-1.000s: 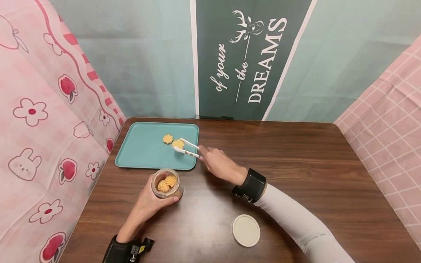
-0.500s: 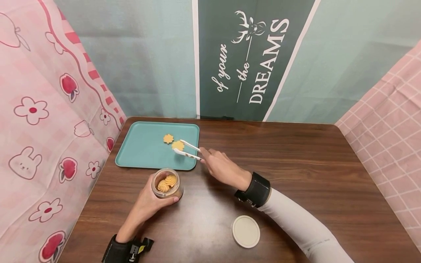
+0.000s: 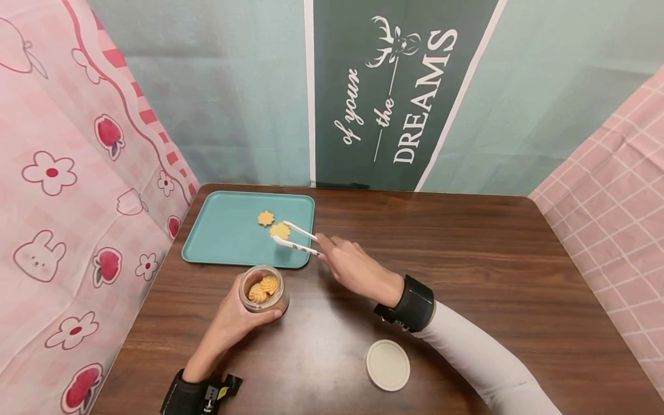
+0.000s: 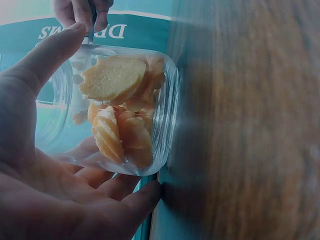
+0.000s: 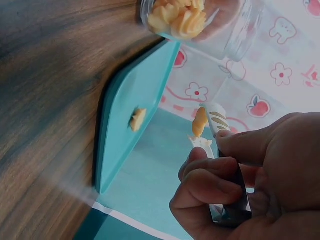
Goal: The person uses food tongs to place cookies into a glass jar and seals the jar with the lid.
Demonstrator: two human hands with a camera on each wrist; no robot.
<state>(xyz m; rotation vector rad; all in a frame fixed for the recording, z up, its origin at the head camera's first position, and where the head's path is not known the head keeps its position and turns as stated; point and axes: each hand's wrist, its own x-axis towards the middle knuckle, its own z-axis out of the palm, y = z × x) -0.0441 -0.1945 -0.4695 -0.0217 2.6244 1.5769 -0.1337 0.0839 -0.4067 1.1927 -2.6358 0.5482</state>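
Tongs (image 3: 297, 238) drew back slightly, cookie (image 3: 280, 230) between tips.

Head view: looks forward and down from above, wide, takes in whole dark wooden table (image 3: 467, 259) and both hands.

Left wrist view: very close, from behind palm, faces clear glass jar of swirl cookies (image 4: 125, 110) in grip.

Right wrist view: close, from behind knuckles, faces along white plastic tongs (image 5: 212, 125) toward flat teal rectangular tray (image 5: 135, 105).

Shared across all three: jar; tray and tongs shared by head and right wrist views.
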